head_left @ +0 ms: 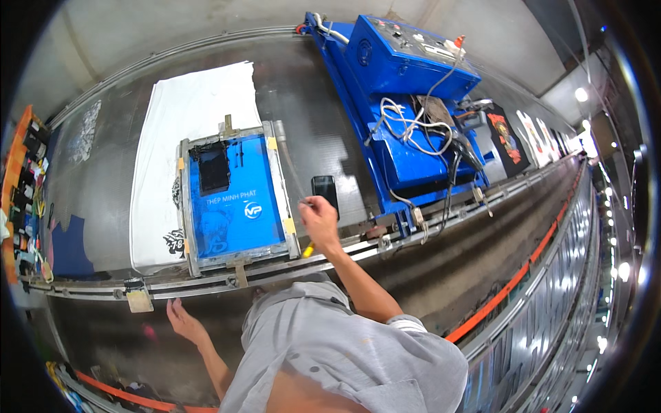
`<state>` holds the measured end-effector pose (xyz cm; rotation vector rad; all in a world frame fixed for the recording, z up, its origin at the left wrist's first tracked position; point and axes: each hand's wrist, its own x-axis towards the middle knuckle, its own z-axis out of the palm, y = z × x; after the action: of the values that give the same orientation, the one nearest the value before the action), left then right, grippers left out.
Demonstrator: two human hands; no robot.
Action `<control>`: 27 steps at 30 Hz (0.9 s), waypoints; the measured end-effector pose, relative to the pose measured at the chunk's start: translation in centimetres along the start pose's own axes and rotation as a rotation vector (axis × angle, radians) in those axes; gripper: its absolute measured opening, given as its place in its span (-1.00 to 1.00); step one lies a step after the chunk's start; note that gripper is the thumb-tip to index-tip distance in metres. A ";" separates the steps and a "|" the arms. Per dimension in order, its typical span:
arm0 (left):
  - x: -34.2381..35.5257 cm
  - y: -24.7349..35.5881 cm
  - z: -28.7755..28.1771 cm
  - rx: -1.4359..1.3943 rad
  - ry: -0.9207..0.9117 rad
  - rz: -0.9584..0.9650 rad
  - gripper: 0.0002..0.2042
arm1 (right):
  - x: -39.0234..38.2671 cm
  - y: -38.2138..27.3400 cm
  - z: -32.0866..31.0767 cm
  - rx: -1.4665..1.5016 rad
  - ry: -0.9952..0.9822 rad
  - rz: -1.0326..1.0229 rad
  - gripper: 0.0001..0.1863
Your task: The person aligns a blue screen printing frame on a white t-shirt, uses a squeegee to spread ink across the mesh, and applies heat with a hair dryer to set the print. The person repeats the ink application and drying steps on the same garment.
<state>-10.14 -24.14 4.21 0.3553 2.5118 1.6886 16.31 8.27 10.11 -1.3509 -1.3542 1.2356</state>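
My right hand (320,220) is closed around a slim tool with a yellow end (308,249); its far part is too indistinct to identify. The hand is just right of a blue screen-printing frame (244,172), with black ink on its upper left, lying over white fabric (189,96). A black phone (323,189) lies just beyond that hand. My left hand (184,320) is open near the metal rail (206,281), below the frame's left corner, with fingers slightly curled and apart.
A blue machine (406,62) with loose cables stands on the long printing table (103,186) at the right. Dark fabric (69,248) and an orange shelf of containers (21,172) are at the left. Printed garments (506,138) lie farther right, and an orange rail (516,275) runs behind me.
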 end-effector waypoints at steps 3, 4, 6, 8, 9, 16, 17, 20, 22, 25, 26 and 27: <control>-0.8 2.5 4.8 0.049 0.026 0.095 -0.62 | 3.8 -1.1 -3.6 0.094 -0.135 0.164 -0.78; -1.3 4.3 6.9 0.049 -0.072 0.097 -0.61 | 6.0 -0.1 -4.6 0.042 -0.089 0.149 -0.75; -2.9 7.1 10.2 -0.087 -0.137 0.142 -0.69 | 10.3 -0.1 -5.0 -0.107 -0.072 0.141 -0.76; -5.0 10.3 12.1 0.070 -0.182 0.353 -0.73 | 15.8 3.0 -5.2 -0.326 -0.093 0.104 -0.73; -6.1 11.3 12.7 0.074 -0.182 0.370 -0.74 | 19.7 5.6 -4.7 -0.473 0.001 0.004 -0.73; -14.3 11.6 8.2 0.320 -0.040 0.179 -0.79 | 38.3 10.6 -1.0 -0.848 0.029 -0.220 -0.74; -15.8 10.4 7.0 0.320 0.016 0.072 -0.82 | 39.3 11.1 -0.6 -0.950 -0.033 -0.174 -0.72; -21.9 3.9 2.6 0.355 0.070 -0.211 -0.78 | 38.7 10.4 0.2 -1.011 -0.023 -0.214 -0.65; -26.8 -3.8 0.6 0.381 -0.078 -0.795 -0.68 | 38.7 11.4 -0.6 -0.868 0.104 -0.285 -0.65; -31.9 -5.8 2.4 -0.009 -0.119 -1.103 -0.62 | 31.9 10.9 -0.8 -0.572 0.040 -0.247 -0.63; -32.1 -6.1 2.9 0.091 -0.162 -1.100 -0.63 | 28.8 11.0 -1.4 -0.522 0.068 -0.275 -0.61; -31.7 -6.3 2.8 0.172 -0.195 -1.093 -0.63 | 25.5 10.5 -2.1 -0.518 0.044 -0.244 -0.60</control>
<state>20.28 -31.61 -4.26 -0.6926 2.0250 0.9286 18.38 33.13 -1.88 -1.4848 -1.8248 0.7111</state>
